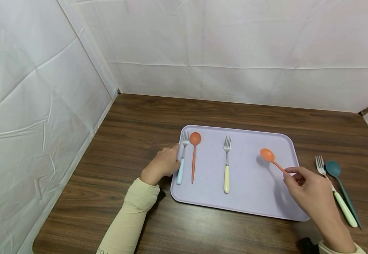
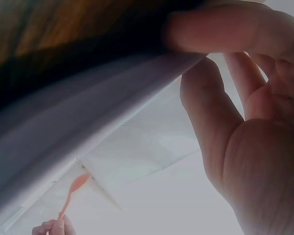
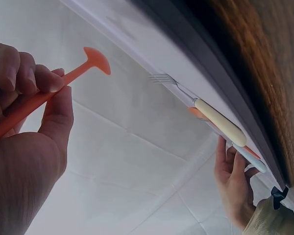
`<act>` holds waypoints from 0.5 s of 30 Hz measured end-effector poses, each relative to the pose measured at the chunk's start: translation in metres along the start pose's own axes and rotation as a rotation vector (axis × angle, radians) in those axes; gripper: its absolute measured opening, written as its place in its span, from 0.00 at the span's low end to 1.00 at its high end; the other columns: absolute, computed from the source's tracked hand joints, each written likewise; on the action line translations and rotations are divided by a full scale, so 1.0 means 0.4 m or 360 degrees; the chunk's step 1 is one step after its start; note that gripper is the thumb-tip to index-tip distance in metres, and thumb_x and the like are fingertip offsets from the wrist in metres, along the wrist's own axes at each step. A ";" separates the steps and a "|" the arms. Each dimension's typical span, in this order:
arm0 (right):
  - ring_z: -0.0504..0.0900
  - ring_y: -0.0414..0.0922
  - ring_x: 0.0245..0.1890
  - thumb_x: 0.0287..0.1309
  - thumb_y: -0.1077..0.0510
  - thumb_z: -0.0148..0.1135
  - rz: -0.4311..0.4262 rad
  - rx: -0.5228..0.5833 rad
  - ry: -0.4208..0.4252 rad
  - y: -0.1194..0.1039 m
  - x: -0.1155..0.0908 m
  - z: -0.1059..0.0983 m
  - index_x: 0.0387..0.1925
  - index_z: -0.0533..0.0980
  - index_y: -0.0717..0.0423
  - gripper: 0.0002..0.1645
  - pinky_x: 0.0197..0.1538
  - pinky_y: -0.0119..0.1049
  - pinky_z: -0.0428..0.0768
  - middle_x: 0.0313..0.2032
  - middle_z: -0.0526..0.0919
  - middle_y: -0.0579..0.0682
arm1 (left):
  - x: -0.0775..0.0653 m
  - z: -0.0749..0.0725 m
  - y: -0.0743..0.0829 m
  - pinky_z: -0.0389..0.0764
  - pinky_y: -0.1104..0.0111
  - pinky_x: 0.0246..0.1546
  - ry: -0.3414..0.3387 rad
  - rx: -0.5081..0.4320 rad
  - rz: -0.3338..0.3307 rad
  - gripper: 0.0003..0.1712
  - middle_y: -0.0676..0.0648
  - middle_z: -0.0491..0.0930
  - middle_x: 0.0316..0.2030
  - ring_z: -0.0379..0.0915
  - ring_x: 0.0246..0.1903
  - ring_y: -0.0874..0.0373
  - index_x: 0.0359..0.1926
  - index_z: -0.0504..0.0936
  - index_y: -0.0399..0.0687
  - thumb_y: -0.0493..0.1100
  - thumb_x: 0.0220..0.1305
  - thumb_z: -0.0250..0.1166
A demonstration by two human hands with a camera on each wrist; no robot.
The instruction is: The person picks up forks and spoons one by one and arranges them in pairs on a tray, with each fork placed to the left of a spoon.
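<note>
My right hand pinches an orange spoon by its handle, thumb against forefinger. The spoon is held above the right part of a lilac tray, its bowl pointing to the far left and its shadow on the tray below. At the tray's left edge, my left hand grips the rim, thumb and fingers on either side of it in the left wrist view. Beside that hand a fork with a pale blue handle lies on the tray, next to a red-orange spoon. A fork with a pale yellow handle lies near the middle.
Right of the tray, a fork with a pale green handle and a dark teal spoon lie side by side on the brown wooden table. White sheets hang behind the table and along its left side.
</note>
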State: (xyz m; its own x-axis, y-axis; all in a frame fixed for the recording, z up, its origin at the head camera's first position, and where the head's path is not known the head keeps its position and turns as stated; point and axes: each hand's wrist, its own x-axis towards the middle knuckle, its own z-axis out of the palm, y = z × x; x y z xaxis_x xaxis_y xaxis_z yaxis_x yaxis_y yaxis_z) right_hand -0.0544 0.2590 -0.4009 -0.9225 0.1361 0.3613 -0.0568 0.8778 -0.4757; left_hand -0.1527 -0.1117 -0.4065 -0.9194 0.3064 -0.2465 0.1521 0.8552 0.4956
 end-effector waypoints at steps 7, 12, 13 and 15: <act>0.68 0.35 0.13 0.48 0.59 0.65 -0.0021 -0.0012 -0.0006 -0.016 0.007 0.011 0.31 0.82 0.55 0.06 0.15 0.28 0.62 0.17 0.77 0.42 | -0.001 -0.001 -0.001 0.73 0.68 0.14 0.0006 0.0006 0.0011 0.17 0.42 0.71 0.28 0.71 0.16 0.56 0.53 0.67 0.37 0.34 0.62 0.53; 0.68 0.34 0.13 0.48 0.59 0.65 -0.0023 -0.0004 -0.0014 -0.019 0.010 0.015 0.31 0.82 0.54 0.06 0.14 0.29 0.62 0.18 0.78 0.43 | 0.000 0.001 -0.004 0.73 0.68 0.14 0.0011 0.0006 0.0023 0.16 0.42 0.71 0.28 0.71 0.17 0.55 0.51 0.67 0.37 0.35 0.62 0.54; 0.68 0.35 0.13 0.48 0.59 0.65 -0.0022 -0.0006 -0.0013 -0.021 0.010 0.016 0.31 0.82 0.54 0.06 0.14 0.29 0.62 0.18 0.78 0.43 | 0.001 0.001 -0.005 0.73 0.68 0.15 0.0013 0.0011 0.0026 0.17 0.43 0.71 0.28 0.71 0.18 0.55 0.51 0.67 0.37 0.35 0.62 0.54; 0.69 0.36 0.13 0.48 0.59 0.64 -0.0022 -0.0012 -0.0014 -0.022 0.012 0.018 0.31 0.82 0.54 0.06 0.14 0.30 0.63 0.17 0.77 0.42 | 0.001 0.003 -0.006 0.73 0.68 0.15 0.0016 0.0015 0.0029 0.17 0.43 0.71 0.28 0.71 0.18 0.55 0.52 0.67 0.37 0.35 0.61 0.54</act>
State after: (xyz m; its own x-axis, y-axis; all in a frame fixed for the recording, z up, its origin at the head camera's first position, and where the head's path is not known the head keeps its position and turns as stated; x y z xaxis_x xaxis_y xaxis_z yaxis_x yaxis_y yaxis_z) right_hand -0.0611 0.2483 -0.4008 -0.9249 0.1199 0.3608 -0.0667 0.8831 -0.4645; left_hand -0.1532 -0.1131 -0.4087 -0.9200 0.3181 -0.2291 0.1724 0.8532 0.4923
